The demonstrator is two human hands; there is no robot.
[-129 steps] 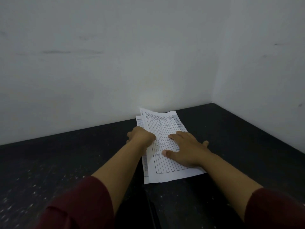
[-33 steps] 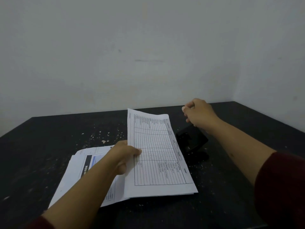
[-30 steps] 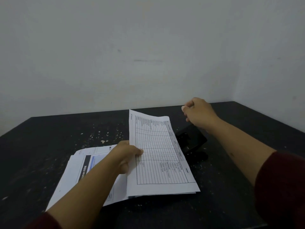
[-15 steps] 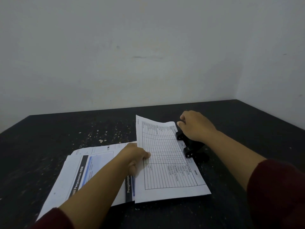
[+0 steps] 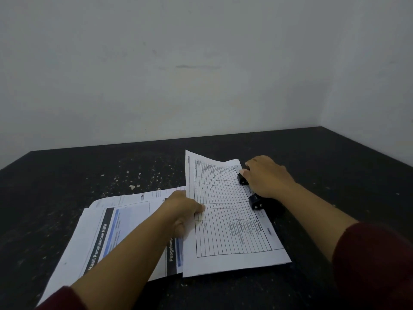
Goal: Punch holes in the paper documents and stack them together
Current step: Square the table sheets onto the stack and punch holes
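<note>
Right hand presses hole punch onto table sheet, left grip pinching its 9 o'clock edge; printed stack awaits.

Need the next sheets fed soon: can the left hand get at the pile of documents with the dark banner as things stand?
Probably yes. The left hand pinches the table sheet directly over that pile, nothing lying between; it must release the sheet first.
</note>
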